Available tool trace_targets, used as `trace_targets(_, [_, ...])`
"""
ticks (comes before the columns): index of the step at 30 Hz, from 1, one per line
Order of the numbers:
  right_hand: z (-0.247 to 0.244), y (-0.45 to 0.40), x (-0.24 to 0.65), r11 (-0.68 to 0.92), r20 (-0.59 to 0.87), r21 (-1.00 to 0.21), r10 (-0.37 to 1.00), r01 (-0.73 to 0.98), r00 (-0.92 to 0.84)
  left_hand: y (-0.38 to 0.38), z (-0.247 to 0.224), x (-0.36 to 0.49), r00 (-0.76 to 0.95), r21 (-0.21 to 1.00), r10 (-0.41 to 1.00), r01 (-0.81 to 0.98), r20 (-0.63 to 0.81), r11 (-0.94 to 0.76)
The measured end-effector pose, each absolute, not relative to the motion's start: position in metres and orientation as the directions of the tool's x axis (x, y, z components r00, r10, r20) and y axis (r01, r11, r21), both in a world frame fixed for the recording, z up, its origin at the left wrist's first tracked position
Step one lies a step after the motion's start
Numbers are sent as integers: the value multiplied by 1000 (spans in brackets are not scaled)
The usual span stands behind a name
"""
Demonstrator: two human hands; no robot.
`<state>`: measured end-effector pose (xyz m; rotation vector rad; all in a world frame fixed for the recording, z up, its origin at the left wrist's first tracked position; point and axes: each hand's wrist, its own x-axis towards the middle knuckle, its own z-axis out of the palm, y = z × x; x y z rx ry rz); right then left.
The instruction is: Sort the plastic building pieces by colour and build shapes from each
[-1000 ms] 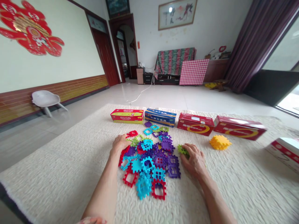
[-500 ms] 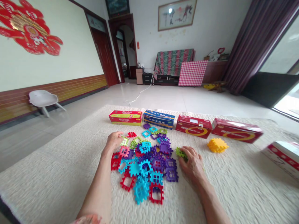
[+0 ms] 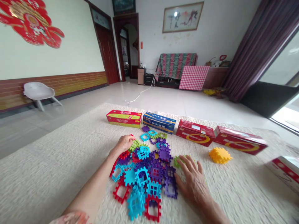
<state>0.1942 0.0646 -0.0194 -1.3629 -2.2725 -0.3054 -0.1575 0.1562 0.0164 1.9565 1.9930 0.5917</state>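
My left hand [image 3: 125, 143] reaches over the far left side of a loose pile of toothed plastic building tiles. Its fingers are closed at the edge of a lime-green window tile [image 3: 134, 146]. To the right of the pile lies my right hand [image 3: 192, 177], palm down with fingers spread, partly covering other green tiles [image 3: 177, 161]. The pile mixes blue tiles [image 3: 136, 202], purple tiles [image 3: 164, 153] and red tiles [image 3: 153, 207], some with window openings. Farther right sits a neat stack of yellow tiles [image 3: 220, 155].
Behind the pile stand a red-and-yellow box [image 3: 124, 118], a blue box [image 3: 159, 122] and two dark red boxes [image 3: 195, 133]. A white-and-red box [image 3: 283, 174] is at the right edge. Everything rests on a cream quilted mat [image 3: 77, 149]. A white chair [image 3: 38, 91] stands at the left wall.
My left hand has moved right and now grips the lime-green tile over the pile. My right hand's fingers have spread wider beside the green tiles. The view has shifted slightly.
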Motion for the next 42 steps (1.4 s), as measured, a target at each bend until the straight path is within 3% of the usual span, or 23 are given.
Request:
trace_targets(6, [-25, 69, 204, 549, 499, -35, 733, 835, -461, 156, 17, -168, 84, 482, 996, 872, 25, -86])
trace_targets(12, [-26, 70, 206, 571, 499, -73, 731, 818, -466, 147, 25, -161, 138, 312, 990, 942, -24, -124])
trace_targets(15, [-27, 71, 206, 579, 492, -55, 725, 813, -483, 144, 28, -153, 124, 287, 992, 951, -2, -118])
trace_targets(20, [-28, 71, 207, 574, 480, -58, 733, 817, -481, 151, 17, -159, -7, 451, 998, 892, -70, 37])
trace_targets(24, [-28, 71, 206, 572, 479, -65, 737, 818, -477, 158, 4, -168, -50, 674, 994, 732, -93, 100])
trace_targets(28, [-27, 71, 206, 577, 484, -75, 734, 813, -477, 160, 3, -165, -30, 812, 992, 572, -120, 116])
trace_targets(42, [-23, 70, 205, 569, 491, -69, 734, 819, -469, 154, 20, -154, -53, 886, 976, 411, -210, 213])
